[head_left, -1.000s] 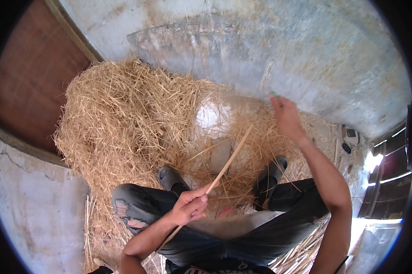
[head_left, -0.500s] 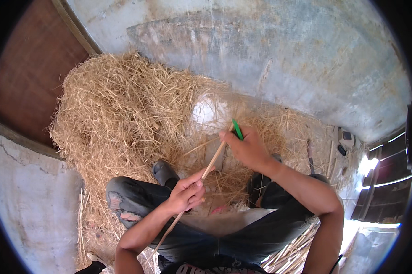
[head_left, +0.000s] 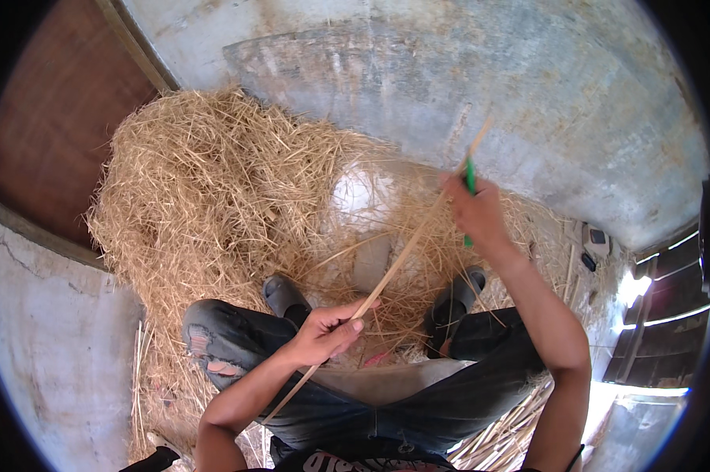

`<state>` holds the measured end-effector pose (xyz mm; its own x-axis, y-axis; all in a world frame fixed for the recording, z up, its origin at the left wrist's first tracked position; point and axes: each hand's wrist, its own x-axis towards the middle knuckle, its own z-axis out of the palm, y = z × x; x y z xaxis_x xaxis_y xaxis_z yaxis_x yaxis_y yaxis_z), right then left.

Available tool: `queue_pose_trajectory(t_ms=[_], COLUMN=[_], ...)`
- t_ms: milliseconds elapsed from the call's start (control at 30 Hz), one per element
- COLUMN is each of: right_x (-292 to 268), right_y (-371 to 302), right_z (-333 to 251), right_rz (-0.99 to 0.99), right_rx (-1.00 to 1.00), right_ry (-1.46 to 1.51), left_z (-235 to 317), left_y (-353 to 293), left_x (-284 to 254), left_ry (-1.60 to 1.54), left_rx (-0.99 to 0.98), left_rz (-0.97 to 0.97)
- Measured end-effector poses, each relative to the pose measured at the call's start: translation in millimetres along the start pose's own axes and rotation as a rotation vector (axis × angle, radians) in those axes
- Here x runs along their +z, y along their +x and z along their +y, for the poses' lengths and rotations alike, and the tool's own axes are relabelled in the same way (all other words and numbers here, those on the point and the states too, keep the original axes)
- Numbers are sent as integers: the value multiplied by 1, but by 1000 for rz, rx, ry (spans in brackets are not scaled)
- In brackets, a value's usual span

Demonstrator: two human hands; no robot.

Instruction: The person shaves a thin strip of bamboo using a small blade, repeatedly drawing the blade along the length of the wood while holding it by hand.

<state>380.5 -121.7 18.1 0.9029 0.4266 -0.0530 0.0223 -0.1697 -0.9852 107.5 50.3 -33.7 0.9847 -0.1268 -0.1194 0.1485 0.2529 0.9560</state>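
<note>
Pale strip (head_left: pixel 403 258) in curled left fingers (head_left: pixel 336 314), green tool (head_left: pixel 471 176) in right fingers (head_left: pixel 456 190)

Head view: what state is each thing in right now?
Left hand: closed around the pale strip.
Right hand: closed on the green tool, blurred.
Pale strip: held aslant, far end blurred.
Green tool: gripped, partly hidden by the right hand.
Straw pile: loose, heaped beside the wall.
Dark trousers: torn at the left knee.
Dark shoes: being worn.
Wall: stained.

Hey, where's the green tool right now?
In the head view, right of centre, the green tool is in the person's right hand, beside the upper part of the pale strip.
</note>
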Motion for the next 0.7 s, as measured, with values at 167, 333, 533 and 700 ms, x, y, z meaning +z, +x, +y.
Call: queue_pose_trajectory(t_ms=[167, 333, 533, 700], right_x=[29, 12, 40, 62], right_y=[-30, -9, -64, -97], right_z=[9, -3, -8, -1], right_rz=[-202, -44, -343, -625], right_rx=[-138, -52, -372, -347], right_ry=[-155, -2, -510, -728], left_z=[-3, -6, -11, -8], left_y=[5, 4, 3, 5], left_x=[-5, -7, -10, -12], left_ry=[0, -103, -81, -130], left_rx=[-3, -19, 26, -16], left_rz=[76, 85, 186, 237])
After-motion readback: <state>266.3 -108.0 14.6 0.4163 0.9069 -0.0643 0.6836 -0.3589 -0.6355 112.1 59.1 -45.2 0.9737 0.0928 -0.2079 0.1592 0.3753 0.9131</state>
